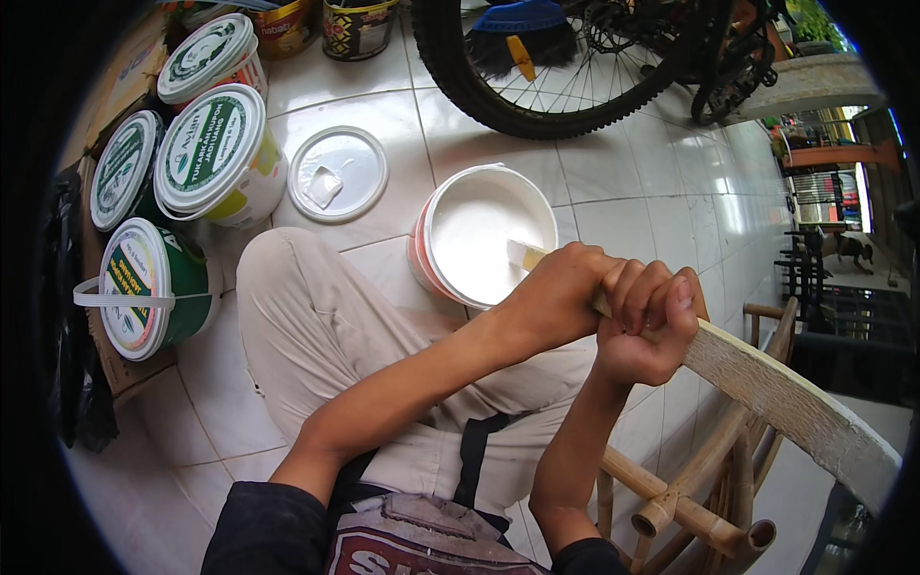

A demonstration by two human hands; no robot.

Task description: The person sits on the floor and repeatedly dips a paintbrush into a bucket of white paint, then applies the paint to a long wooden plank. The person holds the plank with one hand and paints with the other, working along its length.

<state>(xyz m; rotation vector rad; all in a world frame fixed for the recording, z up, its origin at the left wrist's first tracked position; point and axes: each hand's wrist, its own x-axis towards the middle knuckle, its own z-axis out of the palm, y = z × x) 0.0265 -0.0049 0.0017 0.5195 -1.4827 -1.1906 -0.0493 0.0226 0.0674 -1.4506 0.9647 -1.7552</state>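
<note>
Both of my hands are wrapped around a long, flat wooden stick (762, 388) coated with whitish residue. My left hand (571, 287) grips it nearer the bucket, and my right hand (650, 323) closes on it just beside the left. The stick's lower end dips into white paint (481, 230), which fills much of an open plastic paint bucket (419, 248). The bucket stands upright on the floor before my crossed legs. From my hands the stick runs out to the lower right. A round white lid (370, 205) lies left of the bucket, with a small clear-white packet (323, 187) on it.
Several lidded paint buckets (251, 165) stand at the left beside cardboard (118, 366). A bicycle wheel (532, 129) and a blue broom head (521, 29) are beyond the open bucket. Bamboo furniture (690, 496) stands close on my right, under the stick. White tiles (607, 233) cover the floor.
</note>
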